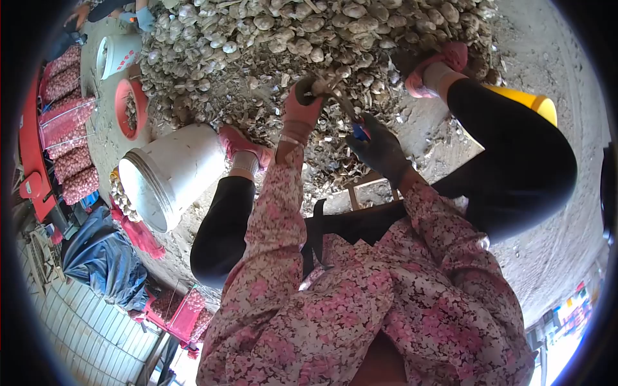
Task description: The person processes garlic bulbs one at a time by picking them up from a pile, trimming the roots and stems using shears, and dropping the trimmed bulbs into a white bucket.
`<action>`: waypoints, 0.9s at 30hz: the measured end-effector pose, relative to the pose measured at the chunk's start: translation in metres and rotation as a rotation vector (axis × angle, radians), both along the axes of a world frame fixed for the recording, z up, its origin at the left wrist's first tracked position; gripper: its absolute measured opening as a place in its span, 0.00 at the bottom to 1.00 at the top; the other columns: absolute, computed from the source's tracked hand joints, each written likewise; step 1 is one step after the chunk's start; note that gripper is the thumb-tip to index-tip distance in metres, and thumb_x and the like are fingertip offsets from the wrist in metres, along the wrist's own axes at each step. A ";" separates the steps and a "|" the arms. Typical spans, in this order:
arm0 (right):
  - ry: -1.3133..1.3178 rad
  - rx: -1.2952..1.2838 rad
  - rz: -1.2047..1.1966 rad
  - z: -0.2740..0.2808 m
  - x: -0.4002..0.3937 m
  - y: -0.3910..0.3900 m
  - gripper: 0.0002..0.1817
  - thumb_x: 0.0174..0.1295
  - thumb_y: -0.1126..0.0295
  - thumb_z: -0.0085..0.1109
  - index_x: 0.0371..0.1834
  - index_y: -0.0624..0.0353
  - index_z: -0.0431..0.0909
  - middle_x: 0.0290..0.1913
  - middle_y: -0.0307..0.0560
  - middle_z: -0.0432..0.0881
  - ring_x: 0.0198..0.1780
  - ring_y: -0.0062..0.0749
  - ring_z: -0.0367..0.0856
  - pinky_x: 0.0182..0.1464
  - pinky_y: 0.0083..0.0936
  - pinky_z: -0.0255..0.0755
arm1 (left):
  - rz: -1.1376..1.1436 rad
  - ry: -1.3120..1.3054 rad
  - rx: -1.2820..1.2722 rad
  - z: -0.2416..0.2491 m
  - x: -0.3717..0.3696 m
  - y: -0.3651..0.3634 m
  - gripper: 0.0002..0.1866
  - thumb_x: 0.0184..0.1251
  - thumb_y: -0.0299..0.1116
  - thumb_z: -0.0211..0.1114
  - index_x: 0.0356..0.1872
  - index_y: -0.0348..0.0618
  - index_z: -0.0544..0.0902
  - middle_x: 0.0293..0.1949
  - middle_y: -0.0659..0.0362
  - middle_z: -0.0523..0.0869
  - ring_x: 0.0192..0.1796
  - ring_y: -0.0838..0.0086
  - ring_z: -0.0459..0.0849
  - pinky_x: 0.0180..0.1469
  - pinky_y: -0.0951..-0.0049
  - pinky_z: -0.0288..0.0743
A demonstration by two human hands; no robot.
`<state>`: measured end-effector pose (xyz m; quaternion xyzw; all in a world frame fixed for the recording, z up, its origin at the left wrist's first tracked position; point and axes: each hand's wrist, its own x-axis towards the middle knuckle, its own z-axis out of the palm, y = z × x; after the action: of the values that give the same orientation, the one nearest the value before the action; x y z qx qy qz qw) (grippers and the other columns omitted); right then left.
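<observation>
My left hand (302,110), in a pink glove with a dark palm, is closed around a garlic bulb (319,86) in front of the heap. My right hand (383,152), in a dark glove, grips blue-handled shears (360,132). Their jaws point up and left toward the garlic; whether they touch the stem is too small to tell. The heap of garlic (309,29) with dry stalks spreads beyond both hands. Loose skins and trimmings (328,151) cover the ground beneath them.
To the left, a white bucket (187,164) lies tipped beside my shoe, near a red tub (131,109) and another white bucket (122,55). Filled red mesh sacks (74,148) line the left side. A yellow container (524,100) lies behind my right leg. Another person's gloved hand (144,19) shows top left.
</observation>
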<state>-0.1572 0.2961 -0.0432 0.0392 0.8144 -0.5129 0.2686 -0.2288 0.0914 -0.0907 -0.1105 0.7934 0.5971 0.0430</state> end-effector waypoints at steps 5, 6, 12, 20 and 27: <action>-0.007 -0.072 -0.093 0.004 0.016 -0.006 0.16 0.61 0.60 0.63 0.46 0.59 0.74 0.24 0.38 0.76 0.22 0.24 0.76 0.26 0.25 0.72 | -0.063 0.045 -0.022 0.029 0.032 0.004 0.22 0.55 0.21 0.68 0.52 0.36 0.75 0.43 0.55 0.83 0.44 0.73 0.83 0.47 0.76 0.78; -0.129 -0.381 -0.283 0.002 0.021 -0.009 0.13 0.64 0.58 0.61 0.37 0.57 0.76 0.21 0.34 0.73 0.20 0.20 0.73 0.24 0.22 0.70 | -0.012 0.001 0.002 0.030 0.038 -0.005 0.20 0.55 0.22 0.69 0.50 0.36 0.75 0.43 0.55 0.83 0.44 0.72 0.83 0.47 0.74 0.79; -0.433 -0.547 -0.574 0.015 0.018 -0.004 0.15 0.63 0.57 0.61 0.32 0.57 0.76 0.23 0.34 0.76 0.20 0.19 0.74 0.23 0.20 0.71 | 0.452 -0.355 0.908 0.023 0.068 -0.046 0.14 0.59 0.27 0.66 0.46 0.40 0.77 0.41 0.55 0.82 0.47 0.69 0.82 0.47 0.69 0.81; -0.554 -0.610 -0.761 0.006 0.006 -0.014 0.14 0.62 0.59 0.63 0.37 0.59 0.75 0.26 0.37 0.77 0.23 0.22 0.76 0.27 0.21 0.73 | 0.049 -0.350 -0.152 -0.032 -0.012 0.008 0.19 0.58 0.39 0.68 0.50 0.45 0.80 0.43 0.50 0.83 0.48 0.55 0.82 0.52 0.60 0.78; -0.450 -0.545 -0.639 -0.014 0.009 -0.005 0.17 0.62 0.59 0.63 0.44 0.60 0.73 0.29 0.36 0.77 0.23 0.18 0.74 0.26 0.19 0.72 | -0.341 -0.245 -0.796 -0.108 -0.043 0.003 0.26 0.58 0.41 0.67 0.59 0.52 0.76 0.51 0.52 0.81 0.50 0.61 0.83 0.51 0.61 0.77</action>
<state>-0.1481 0.2912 -0.0569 0.3261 0.5189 -0.7435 0.2676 -0.2720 0.0949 -0.1992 -0.0558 0.9573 0.2120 0.1884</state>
